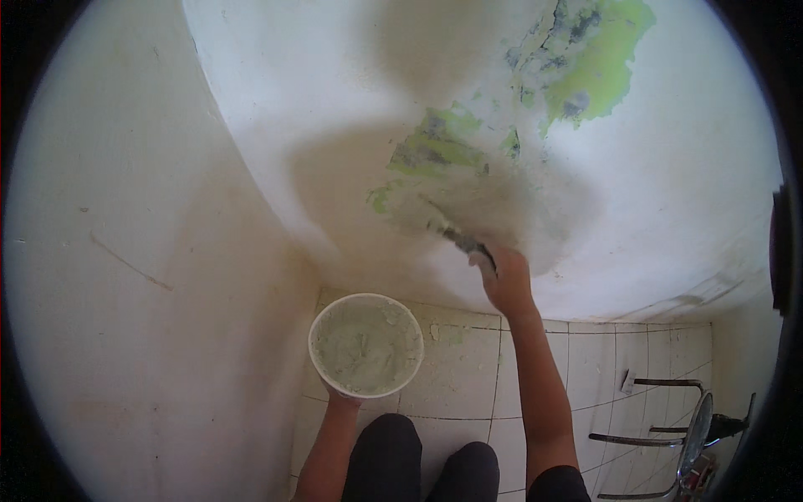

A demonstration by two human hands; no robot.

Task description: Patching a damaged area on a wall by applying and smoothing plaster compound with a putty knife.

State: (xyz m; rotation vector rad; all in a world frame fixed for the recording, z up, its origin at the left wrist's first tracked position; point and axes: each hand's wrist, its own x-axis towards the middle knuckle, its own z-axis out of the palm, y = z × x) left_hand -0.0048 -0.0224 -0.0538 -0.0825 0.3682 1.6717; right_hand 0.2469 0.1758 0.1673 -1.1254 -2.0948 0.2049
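My right hand (pixel 504 276) grips a putty knife (pixel 458 237), its blade against the white wall (pixel 301 100) where pale filler is smeared just below patches of exposed green paint (pixel 435 142) with grey spots. A larger green flaked patch (pixel 598 75) lies higher up to the right, beside a crack. My left hand (pixel 341 395), mostly hidden, holds a round white bucket (pixel 365 343) of pale grey-green paste from underneath, near my dark-clad knees.
A plain side wall (pixel 109 192) stands at the left. The white tiled floor (pixel 535 376) has scattered flakes near the wall's foot. At the lower right a metal stool (pixel 694 431) lies on its side, legs pointing left, with some small unclear objects (pixel 698 477) beside it.
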